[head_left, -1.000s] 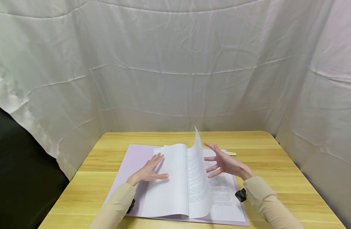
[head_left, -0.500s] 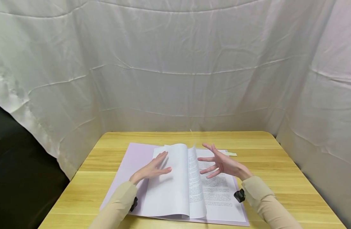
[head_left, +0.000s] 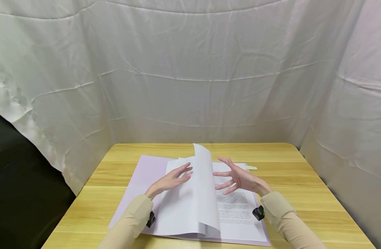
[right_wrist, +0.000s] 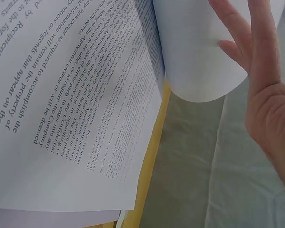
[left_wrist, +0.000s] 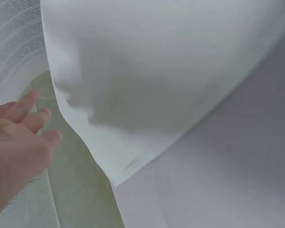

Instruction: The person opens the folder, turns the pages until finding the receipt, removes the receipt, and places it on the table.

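Note:
A lilac folder [head_left: 153,167] lies open with a stack of printed sheets [head_left: 235,207] on its right side. White, blank-backed pages [head_left: 178,207] are turned over to the left. One page [head_left: 206,186] stands up curled in the middle, its top bending left. My left hand [head_left: 171,180] hovers over the turned pages, its fingers loosely bent near the curled page; in the left wrist view this hand [left_wrist: 19,137] holds nothing. My right hand [head_left: 241,178] has its fingers spread beside the curled page; in the right wrist view the fingers [right_wrist: 265,47] are straight, and contact is hard to tell.
The folder rests on a wooden table [head_left: 302,193]. A small pale tab [head_left: 250,167] sticks out at the stack's upper right. Light grey cloth [head_left: 196,103] hangs around the back and sides, with a black area [head_left: 19,183] at left.
One printed page has swung left and dropped; another now stands curled with its blank back showing. My left hand has lifted and moved right; my right hand has shifted slightly left.

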Motion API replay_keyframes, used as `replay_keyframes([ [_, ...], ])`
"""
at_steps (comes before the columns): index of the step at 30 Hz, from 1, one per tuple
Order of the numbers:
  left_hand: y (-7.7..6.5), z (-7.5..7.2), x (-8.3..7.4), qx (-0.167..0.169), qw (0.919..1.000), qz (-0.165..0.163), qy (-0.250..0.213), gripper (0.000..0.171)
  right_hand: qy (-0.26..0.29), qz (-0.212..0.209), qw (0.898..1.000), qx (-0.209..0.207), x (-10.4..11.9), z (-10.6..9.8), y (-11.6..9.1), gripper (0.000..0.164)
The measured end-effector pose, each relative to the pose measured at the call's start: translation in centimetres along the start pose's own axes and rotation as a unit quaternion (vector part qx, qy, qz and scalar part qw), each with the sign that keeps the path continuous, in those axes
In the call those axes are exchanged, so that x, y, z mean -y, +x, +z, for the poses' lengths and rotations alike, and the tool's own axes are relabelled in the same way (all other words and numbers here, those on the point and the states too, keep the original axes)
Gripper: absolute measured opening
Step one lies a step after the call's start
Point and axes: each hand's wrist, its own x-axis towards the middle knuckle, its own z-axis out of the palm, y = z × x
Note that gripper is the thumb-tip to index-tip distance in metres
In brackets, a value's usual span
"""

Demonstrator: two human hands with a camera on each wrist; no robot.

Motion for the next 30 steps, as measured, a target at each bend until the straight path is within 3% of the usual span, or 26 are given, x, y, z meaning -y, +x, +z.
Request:
replay_keyframes([
  [12, 0.7, 0.6, -1.0, -0.023, 0.9974, -0.012, -0.067, 0.066, -0.001, 0.007, 1.0, -0.003, 0.0, 0.3, 0.3, 0.061],
  [21, 0.7, 0.6, -1.1, -0.036, 0.9931, -0.036, -0.106, 0.075, -0.011, 0.015, 1.0, -0.006, 0.1, 0.7, 0.4, 0.063],
  [30, 0.8, 0.9, -1.2, -0.064, 0.986, -0.061, -0.141, 0.073, -0.013, 0.015, 1.0, -0.009, 0.0, 0.6, 0.4, 0.063],
])
